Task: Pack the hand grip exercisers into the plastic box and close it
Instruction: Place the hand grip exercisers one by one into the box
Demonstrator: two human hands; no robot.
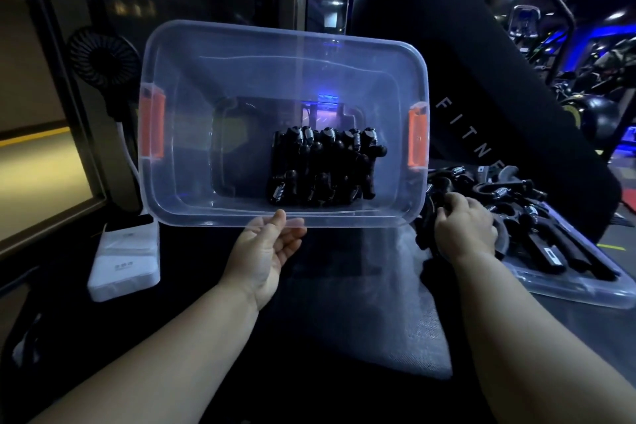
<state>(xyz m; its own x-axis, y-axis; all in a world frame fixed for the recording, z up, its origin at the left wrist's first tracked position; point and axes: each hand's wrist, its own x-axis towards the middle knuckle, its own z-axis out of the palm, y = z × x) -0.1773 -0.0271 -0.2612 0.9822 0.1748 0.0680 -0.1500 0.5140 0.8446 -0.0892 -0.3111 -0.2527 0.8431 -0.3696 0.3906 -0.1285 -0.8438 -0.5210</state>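
A clear plastic box with orange latches (285, 79), tilted up, held black spring hand exercisers (323, 165). The left hand (265, 251) had its grip pinched on the box's near rim. The right hand (464, 227) had its grip clenched on loose black exercisers (426, 220) right of the box. A white power bank (124, 258) lay left of it.

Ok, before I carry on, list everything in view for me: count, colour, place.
plastic box: one, clear, centre, tipped towards the camera
latches: two, orange, one on each short end of the box
packed exercisers: tight row, count unclear, black with metal springs, right part of the box floor
loose exercisers: pile, black, on the lid
lid: one, clear, lying flat at right
fan: one, black, left
white pack: one, lower left
gym machine: one, black, behind the box
left hand: holds the box's near rim
right hand: grips loose exercisers
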